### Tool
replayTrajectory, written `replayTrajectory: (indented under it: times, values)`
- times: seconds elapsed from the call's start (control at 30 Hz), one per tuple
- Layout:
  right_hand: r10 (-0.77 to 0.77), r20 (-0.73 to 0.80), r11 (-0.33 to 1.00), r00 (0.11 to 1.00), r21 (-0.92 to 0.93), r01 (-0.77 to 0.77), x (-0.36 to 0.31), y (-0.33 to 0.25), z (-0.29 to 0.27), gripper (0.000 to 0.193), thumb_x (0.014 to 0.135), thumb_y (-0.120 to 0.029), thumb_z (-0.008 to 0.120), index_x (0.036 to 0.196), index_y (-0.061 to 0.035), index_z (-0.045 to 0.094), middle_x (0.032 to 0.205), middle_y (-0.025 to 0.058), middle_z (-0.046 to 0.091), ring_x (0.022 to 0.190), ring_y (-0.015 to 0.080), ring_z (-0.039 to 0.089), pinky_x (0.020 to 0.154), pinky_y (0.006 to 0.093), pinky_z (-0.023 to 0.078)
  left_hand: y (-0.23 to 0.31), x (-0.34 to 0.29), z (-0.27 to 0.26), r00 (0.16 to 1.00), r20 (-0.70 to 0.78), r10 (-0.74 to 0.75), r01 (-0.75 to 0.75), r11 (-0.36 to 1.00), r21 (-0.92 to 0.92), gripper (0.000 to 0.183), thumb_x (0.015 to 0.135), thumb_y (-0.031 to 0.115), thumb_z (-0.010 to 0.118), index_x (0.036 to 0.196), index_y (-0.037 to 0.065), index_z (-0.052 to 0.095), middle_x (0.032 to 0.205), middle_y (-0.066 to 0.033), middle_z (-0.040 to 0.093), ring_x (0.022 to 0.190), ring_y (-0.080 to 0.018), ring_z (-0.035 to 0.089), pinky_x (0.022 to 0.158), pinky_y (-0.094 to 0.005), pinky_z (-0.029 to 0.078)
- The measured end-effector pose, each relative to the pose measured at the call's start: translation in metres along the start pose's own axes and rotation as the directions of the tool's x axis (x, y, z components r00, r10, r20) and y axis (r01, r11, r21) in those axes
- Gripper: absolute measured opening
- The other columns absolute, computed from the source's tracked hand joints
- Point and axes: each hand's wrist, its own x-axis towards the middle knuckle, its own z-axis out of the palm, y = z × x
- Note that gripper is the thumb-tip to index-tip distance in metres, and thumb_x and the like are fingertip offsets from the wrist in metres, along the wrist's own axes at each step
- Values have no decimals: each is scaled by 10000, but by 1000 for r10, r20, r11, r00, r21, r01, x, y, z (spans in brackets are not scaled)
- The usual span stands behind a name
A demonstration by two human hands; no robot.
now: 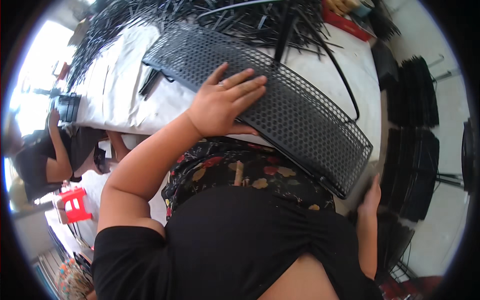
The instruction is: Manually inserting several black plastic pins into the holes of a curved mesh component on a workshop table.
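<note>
Perforated black tray (300, 115), its raised sides already formed, lies along the near edge of the surface (112, 95) under my spread left hand (227, 102), my right hand (370, 197) seemingly unclenched beside its end, black strips (240, 22) piled behind, though from afar I cannot tell what work remains.

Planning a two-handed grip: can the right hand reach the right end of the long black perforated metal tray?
Probably yes: the right hand is close beside that end of the tray, with nothing visible between; the left hand lies farther along.
</note>
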Motion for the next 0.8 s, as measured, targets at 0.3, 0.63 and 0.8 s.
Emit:
replayTrajectory:
  times: [0.3, 0.63, 0.8]
  values:
    - [33, 25, 998, 999, -47, -31, 24, -2, 3, 504, 1009, -388, 428, 1220, 51, 560, 1194, 138, 610, 1050, 217, 586, 944, 326, 428, 6, 0, 3, 998, -52, -42, 40, 999, -37, 843, 658, 625, 691, 1301, 99, 545, 1423, -22, 482, 1335, -245, 428, 1106, -535, 254]
    - [-81, -54, 965, 995, -254, 65, 37, 1, -5, 547, 998, -429, 447, 1185, 70, 571, 1114, 143, 639, 998, 202, 596, 907, 309, 438, -225, -52, -32, 307, -64, -950, 947, 297, 122, 682, 892, 590, 481, 980, -58, 675, 993, -268, 662, 976, -379, 635, 904, -429, 461]
    - [-138, -17, 926, 990, -357, 123, 49, 3, -33, 503, 997, -420, 459, 998, 49, 644, 883, 62, 639, 797, 140, 548, 766, 294, 442, -209, -72, -14, 320, 163, -933, 925, 345, 160, 704, 912, 580, 408, 936, -68, 685, 984, -292, 652, 1003, -420, 618, 903, -444, 460]
